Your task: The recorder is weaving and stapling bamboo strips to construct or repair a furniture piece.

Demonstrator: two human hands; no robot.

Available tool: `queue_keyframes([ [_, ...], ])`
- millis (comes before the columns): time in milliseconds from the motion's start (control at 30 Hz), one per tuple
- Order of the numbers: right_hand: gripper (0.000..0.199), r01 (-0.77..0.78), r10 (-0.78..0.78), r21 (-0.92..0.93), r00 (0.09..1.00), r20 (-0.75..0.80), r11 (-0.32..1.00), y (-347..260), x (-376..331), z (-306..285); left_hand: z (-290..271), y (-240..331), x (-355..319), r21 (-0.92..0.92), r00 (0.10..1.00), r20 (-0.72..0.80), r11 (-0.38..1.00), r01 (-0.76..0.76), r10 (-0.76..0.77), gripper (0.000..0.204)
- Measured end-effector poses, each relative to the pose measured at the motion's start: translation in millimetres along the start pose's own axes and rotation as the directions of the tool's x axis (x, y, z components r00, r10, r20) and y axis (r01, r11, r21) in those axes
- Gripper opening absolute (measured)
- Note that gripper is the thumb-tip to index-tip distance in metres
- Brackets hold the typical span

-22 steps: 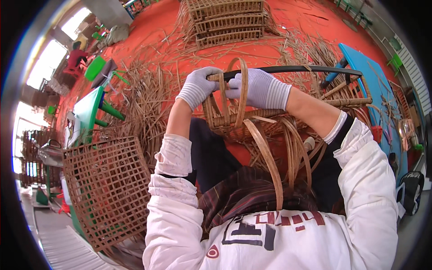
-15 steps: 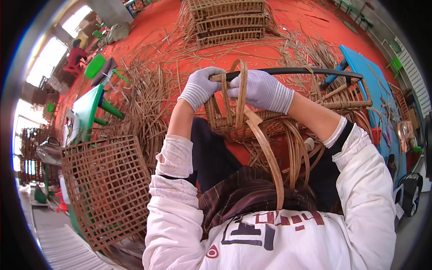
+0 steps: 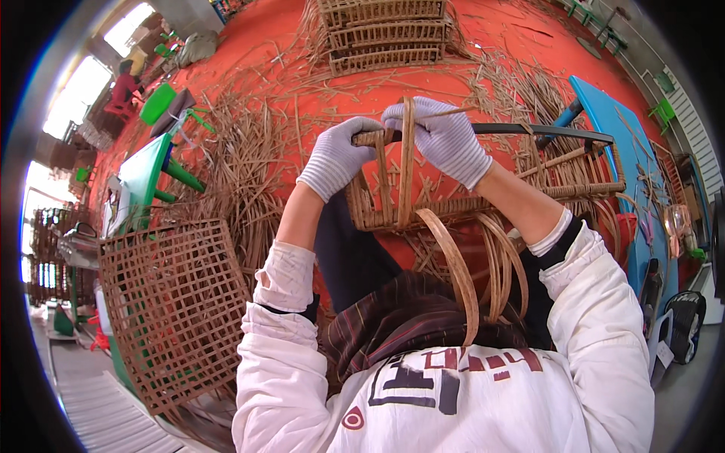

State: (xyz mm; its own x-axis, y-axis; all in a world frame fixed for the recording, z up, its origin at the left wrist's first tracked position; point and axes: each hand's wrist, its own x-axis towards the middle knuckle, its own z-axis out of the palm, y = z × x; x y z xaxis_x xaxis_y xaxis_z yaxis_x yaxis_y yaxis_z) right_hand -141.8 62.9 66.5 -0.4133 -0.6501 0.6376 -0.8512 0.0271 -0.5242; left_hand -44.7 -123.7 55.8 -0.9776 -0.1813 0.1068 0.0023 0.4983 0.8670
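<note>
Basket frame [image 3: 483,204] gripped between both gloved hands [image 3: 393,151].

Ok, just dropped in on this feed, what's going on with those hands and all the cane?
A person in grey knit gloves is working on a half-woven brown wicker basket held over their lap. The left hand grips the top of an upright cane strip at the basket's near end, and the right hand holds a flat tan strip that runs down over the rim. Loose curved strips hang below. A square wicker lattice panel lies to the left, with loose cane scattered over the orange floor.
</note>
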Motion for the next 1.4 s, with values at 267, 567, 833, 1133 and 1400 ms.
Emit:
queue_keyframes([
  [267,0.012,-0.001,-0.015,-0.158,0.994,-0.105,0.988,6,0,6,6,30,-20,-0.182,0.999,-0.027,0.983,-0.034,0.029,0.035],
  [567,0.015,-0.012,-0.015,-0.208,0.992,-0.128,0.978,-5,1,7,26,30,-20,0.13,0.975,-0.221,0.992,0.005,0.024,0.023],
  [833,0.018,0.001,-0.001,-0.057,1.0,-0.015,0.998,-3,3,-10,31,26,-21,0.01,0.927,-0.374,1.0,-0.019,0.022,0.016],
  [1133,0.028,0.001,0.001,0.111,1.0,-0.018,0.994,2,6,-22,29,17,-14,-0.206,0.945,-0.308,0.977,0.049,-0.112,0.016],
  [1400,0.021,-0.164,0.143,0.131,0.978,0.155,0.978,-2,-15,-24,28,25,-18,-0.316,0.95,-0.245,0.942,0.111,-0.194,0.015],
])
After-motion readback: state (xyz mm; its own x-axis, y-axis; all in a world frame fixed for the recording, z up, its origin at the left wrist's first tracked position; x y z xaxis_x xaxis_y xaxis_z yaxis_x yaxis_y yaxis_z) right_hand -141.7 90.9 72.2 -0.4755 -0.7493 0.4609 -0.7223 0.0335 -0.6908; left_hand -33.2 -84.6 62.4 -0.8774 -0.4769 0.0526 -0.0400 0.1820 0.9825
